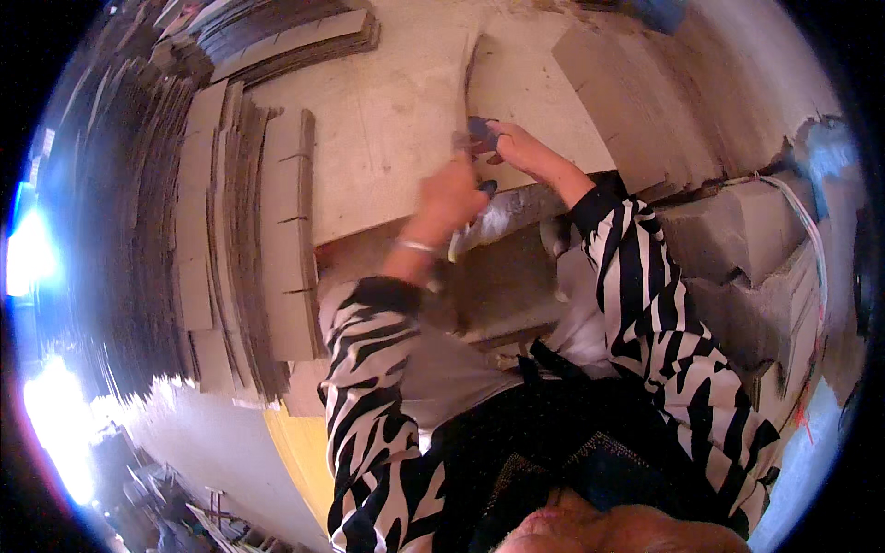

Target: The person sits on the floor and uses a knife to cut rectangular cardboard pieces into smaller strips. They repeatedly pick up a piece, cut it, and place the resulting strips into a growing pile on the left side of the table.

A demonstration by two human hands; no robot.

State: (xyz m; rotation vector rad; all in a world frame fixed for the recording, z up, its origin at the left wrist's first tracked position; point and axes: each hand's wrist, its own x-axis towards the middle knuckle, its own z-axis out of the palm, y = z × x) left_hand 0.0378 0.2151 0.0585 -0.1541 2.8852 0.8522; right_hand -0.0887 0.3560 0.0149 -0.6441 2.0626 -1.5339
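Note:
A thin brown cardboard strip [467, 81] stands nearly edge-on over the pale board in front of me, its near end between my hands. My left hand [450, 198], smeared by motion, is closed at that near end, with a dark cover on one fingertip and a pale band round the wrist. From the right, my right hand [518, 149] pinches the strip close to the left fingers. Dark blue covering shows on its fingers too. The fingers partly hide the strip's near end.
Slotted cardboard strips [288, 235] stand in stacks on the left, with another stack [300, 44] at the far left. Larger cardboard sheets [636, 101] lie to the right of the pale board [378, 120]. Cardboard pieces [737, 230] are piled beside my right arm.

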